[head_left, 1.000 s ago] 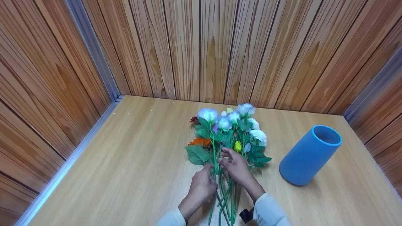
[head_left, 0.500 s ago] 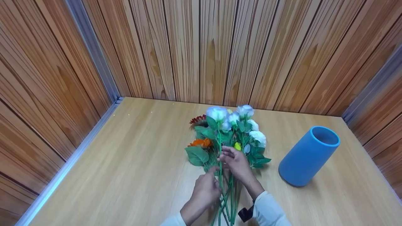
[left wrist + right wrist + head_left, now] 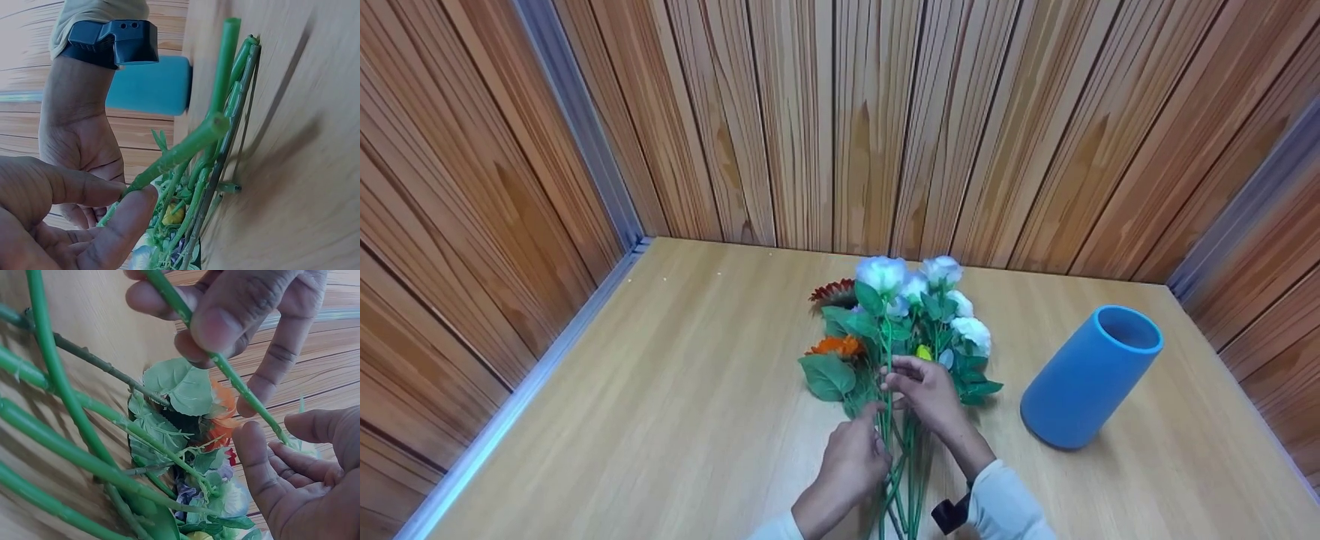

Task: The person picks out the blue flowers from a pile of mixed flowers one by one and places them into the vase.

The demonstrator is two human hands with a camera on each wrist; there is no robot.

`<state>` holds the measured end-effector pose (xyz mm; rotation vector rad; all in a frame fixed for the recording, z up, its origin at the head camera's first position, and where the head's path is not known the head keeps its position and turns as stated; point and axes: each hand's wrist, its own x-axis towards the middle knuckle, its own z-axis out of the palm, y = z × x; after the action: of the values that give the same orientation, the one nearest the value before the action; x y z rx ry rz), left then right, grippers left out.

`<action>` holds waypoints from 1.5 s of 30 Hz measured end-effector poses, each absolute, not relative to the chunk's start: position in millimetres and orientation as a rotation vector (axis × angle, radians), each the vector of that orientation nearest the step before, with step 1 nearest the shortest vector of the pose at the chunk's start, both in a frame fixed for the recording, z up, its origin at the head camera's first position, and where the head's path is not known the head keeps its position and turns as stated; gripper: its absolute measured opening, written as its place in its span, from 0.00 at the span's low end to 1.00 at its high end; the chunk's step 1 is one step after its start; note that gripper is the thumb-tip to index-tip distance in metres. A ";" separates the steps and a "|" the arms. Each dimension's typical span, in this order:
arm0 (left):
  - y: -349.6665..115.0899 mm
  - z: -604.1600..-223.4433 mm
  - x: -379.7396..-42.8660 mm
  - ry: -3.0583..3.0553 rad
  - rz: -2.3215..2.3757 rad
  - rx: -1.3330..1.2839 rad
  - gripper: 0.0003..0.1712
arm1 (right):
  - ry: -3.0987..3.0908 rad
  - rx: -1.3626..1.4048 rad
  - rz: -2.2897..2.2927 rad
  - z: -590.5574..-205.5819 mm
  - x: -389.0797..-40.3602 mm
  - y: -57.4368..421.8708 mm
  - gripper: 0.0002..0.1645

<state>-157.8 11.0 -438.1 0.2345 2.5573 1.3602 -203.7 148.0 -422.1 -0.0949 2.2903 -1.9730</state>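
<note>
A pale blue-white flower [image 3: 880,274] stands over the other blooms in the head view, its green stem running down between both hands. My left hand [image 3: 855,454] pinches that stem between thumb and forefinger; in the left wrist view its cut end [image 3: 216,125] sticks out past the fingertips. Higher up, my right hand [image 3: 931,394] holds the same stem with thumb and fingertips, also seen in the right wrist view as the lower hand [image 3: 315,489]. Under the hands lies a bunch of flowers: white blooms [image 3: 971,334], an orange one [image 3: 837,346] and a dark red one [image 3: 834,291].
A tall blue vase [image 3: 1080,390] stands on the wooden table [image 3: 697,397] to the right of the flowers. Loose stems [image 3: 913,487] cross each other toward the near edge. Wood-panelled walls [image 3: 810,127] enclose the back and sides.
The pale flower in my hands has shifted right over the bunch, uncovering more of the dark red bloom. My left hand has moved slightly right, closer to the right hand.
</note>
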 end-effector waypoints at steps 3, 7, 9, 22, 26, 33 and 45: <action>11.3 -438.1 -158.0 2.542 1.351 0.229 0.33 | 2.291 -0.077 -1.979 -432.4 -209.3 150.6 0.25; 12.1 -438.9 -157.3 2.576 1.328 0.228 0.33 | 2.298 -0.069 -1.961 -433.4 -209.4 151.6 0.26; 12.9 -439.3 -157.0 2.607 1.310 0.248 0.32 | 2.299 -0.071 -1.962 -432.2 -208.2 152.3 0.26; 13.6 -437.3 -157.2 2.581 1.280 0.240 0.32 | 2.305 -0.022 -1.982 -431.4 -207.2 153.2 0.25; 14.0 -437.3 -157.9 2.577 1.272 0.234 0.32 | 2.301 0.015 -1.999 -431.7 -207.6 152.3 0.25; 14.9 -438.1 -157.3 2.603 1.285 0.265 0.32 | 2.319 0.042 -2.002 -429.5 -207.0 152.1 0.25; 14.4 -436.8 -153.5 2.638 1.348 0.353 0.32 | 2.326 0.014 -2.038 -426.1 -205.5 154.7 0.24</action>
<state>-153.5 14.4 -436.8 0.3526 2.6377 1.3478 -205.5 154.7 -426.1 0.0137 2.3265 -2.0378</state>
